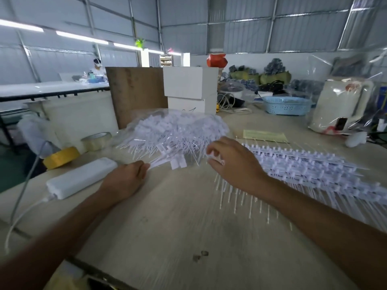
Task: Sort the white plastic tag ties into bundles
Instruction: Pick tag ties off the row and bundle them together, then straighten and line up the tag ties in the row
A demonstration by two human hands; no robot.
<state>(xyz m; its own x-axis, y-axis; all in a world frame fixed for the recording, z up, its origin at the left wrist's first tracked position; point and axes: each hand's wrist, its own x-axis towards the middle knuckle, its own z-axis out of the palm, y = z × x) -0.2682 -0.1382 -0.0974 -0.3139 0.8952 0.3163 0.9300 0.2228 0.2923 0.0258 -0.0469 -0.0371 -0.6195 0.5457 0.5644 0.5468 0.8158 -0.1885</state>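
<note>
Two bare hands work over a pale wood-grain bench: the left hand has its grip curled tight round the thin tails of a small fan of white plastic tag ties, whose flat rectangular heads point away from it toward the right. The right hand hovers just beside those heads, its fingertips pinching what looks like one or two more white ties, though blur hides how many. Behind both hands lies a large loose heap of white tag ties in a clear plastic bag. To the right, under and beyond the right forearm, a long sorted row of white tag ties lies side by side with heads aligned. Left of the left hand rests a white rectangular power bank with a cable, then a yellow tape roll and a clear tape roll. Farther back stand white stacked boxes and a blue plastic basket.
</note>
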